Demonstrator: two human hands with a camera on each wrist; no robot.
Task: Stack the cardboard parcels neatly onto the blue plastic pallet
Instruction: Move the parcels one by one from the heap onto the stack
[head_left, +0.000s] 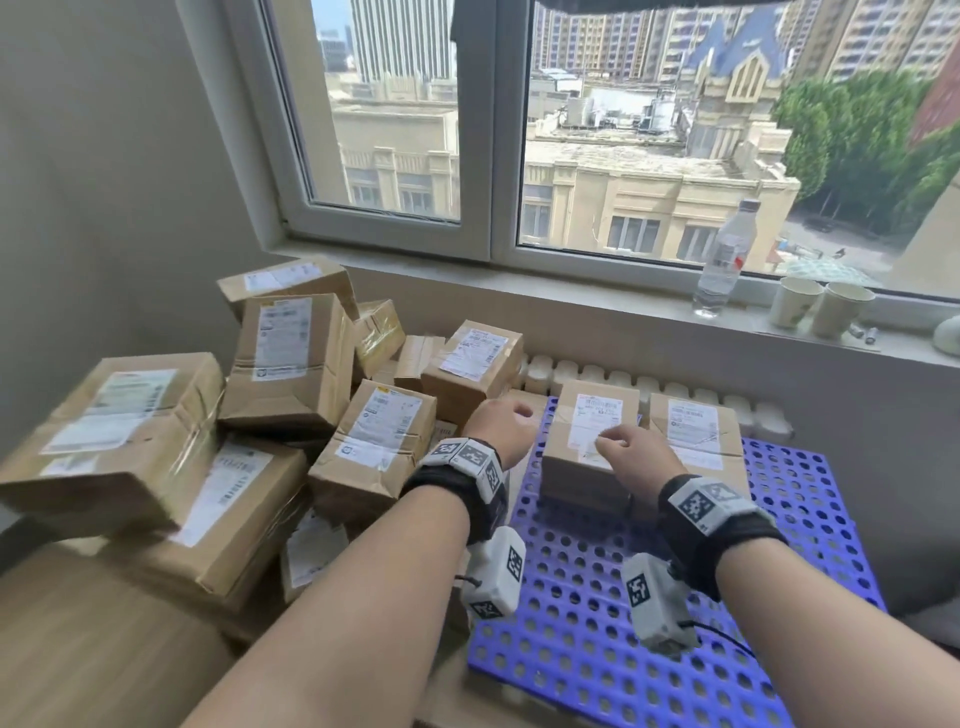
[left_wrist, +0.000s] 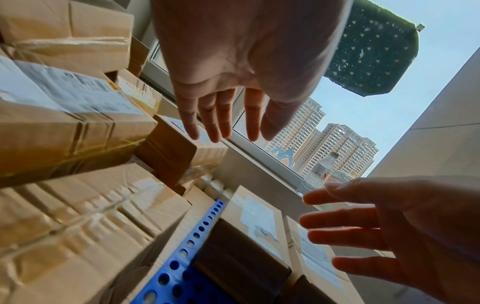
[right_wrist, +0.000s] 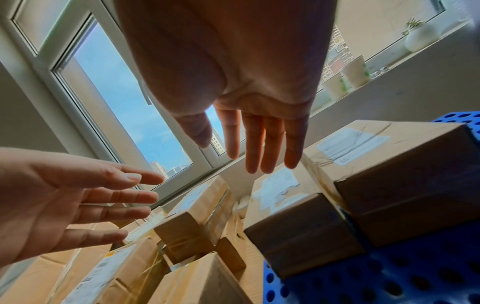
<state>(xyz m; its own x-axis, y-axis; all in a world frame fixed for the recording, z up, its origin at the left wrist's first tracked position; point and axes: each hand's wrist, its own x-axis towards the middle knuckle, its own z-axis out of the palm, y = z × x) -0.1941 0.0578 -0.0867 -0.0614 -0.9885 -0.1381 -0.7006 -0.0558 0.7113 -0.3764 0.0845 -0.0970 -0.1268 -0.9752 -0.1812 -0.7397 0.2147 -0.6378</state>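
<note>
The blue plastic pallet (head_left: 597, 623) (left_wrist: 182, 273) (right_wrist: 389, 277) lies at the lower right. Two labelled cardboard parcels stand side by side at its far edge, the left parcel (head_left: 563, 465) (right_wrist: 293, 216) and the right parcel (head_left: 696, 431) (right_wrist: 402, 174). My right hand (head_left: 628, 447) (right_wrist: 259, 144) hovers over the left parcel's top with straight fingers and holds nothing. My left hand (head_left: 501, 428) (left_wrist: 226, 123) is just left of that parcel, fingers straight and empty. A loose pile of parcels (head_left: 291, 364) fills the left side; the nearest parcel of the pile (head_left: 374, 436) lies left of my left hand.
A white radiator (head_left: 623, 379) runs behind the pallet under the windowsill. On the sill stand a water bottle (head_left: 724, 260) and two paper cups (head_left: 795, 301). A wall closes the left side behind the pile. Wooden floor (head_left: 78, 649) shows at the lower left.
</note>
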